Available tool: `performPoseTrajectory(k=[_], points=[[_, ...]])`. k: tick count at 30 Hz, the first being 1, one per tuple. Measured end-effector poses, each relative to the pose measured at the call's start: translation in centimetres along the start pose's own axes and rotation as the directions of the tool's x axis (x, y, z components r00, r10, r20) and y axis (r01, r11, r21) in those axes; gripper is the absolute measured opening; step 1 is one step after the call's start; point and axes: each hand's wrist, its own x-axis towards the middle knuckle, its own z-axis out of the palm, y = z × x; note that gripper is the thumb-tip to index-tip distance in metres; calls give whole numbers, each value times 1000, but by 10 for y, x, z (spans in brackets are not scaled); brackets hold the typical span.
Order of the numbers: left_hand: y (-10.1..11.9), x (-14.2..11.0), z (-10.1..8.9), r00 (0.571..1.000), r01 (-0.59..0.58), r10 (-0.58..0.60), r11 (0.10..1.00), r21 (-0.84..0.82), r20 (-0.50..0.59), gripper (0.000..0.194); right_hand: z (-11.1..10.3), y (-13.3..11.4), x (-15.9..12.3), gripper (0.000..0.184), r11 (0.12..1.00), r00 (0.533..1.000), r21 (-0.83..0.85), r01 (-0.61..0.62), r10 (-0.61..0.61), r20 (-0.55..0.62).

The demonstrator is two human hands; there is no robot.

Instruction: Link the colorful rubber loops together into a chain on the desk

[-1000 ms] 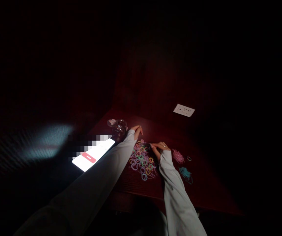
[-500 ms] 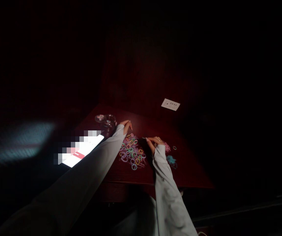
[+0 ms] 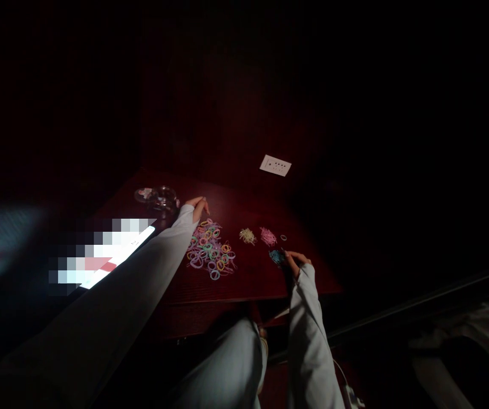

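Note:
A mixed pile of small coloured hair ties (image 3: pixel 210 253) lies on the dark red table (image 3: pixel 227 287). My left hand (image 3: pixel 199 205) rests at the far edge of this pile, its fingers bent down and close together; whatever they hold is hidden. Farther right, my right hand (image 3: pixel 299 261) has thumb and forefinger together at the edge of a small teal heap of ties (image 3: pixel 276 257). Any tie between those fingertips is too small to make out. A pale yellow heap (image 3: pixel 248 236) and a pink heap (image 3: pixel 268 236) sit between the hands.
One loose greenish ring (image 3: pixel 283 237) lies right of the pink heap. A clear jar (image 3: pixel 164 197) and its round lid (image 3: pixel 143 195) stand at the back left. A lit phone (image 3: pixel 118 258) is beside my left forearm. A white socket plate (image 3: pixel 275 165) is on the wall behind.
My right hand has moved right and toward me, from beside the mixed pile to the teal heap, uncovering the yellow heap. My left hand stays by the pile. The whole view has shifted right.

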Motion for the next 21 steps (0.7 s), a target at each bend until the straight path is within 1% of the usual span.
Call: performPoseTrajectory(k=[2, 4, 8, 11, 13, 15, 17, 21], points=[[-1, -1, -1, 1000, 6, -6, 1000, -5, -2, 44, 2, -4, -1, 59, 997, 996, -63, 44, -40, 75], [-3, 0, -3, 999, -3, 2, 999, -31, -33, 43, 3, -6, -2, 59, 995, 994, -85, 60, -52, 99], [-12, 6, -5, 993, 16, -26, 996, -88, -116, 42, 6, -4, -2, 61, 995, 997, -83, 50, -45, 59], [-17, 9, -5, 991, 23, -38, 994, -110, -131, 41, 11, -4, -1, 64, 992, 999, -121, 33, -29, 37], [-19, 9, -4, 991, 4, -19, 993, -115, -129, 40, 15, -7, -2, 64, 985, 997, -165, 57, -49, 52], [-20, 9, -4, 992, -3, -10, 994, -105, -125, 39, 20, -11, -3, 60, 973, 991, -200, 113, -97, 87], [-20, 8, -4, 993, 0, -11, 996, -93, -120, 39, 26, -16, -3, 54, 960, 978, -215, 178, -148, 147], [-19, 10, -4, 992, 9, -20, 996, -94, -122, 40, 35, -20, 0, 42, 946, 939, -188, 264, -208, 273]])
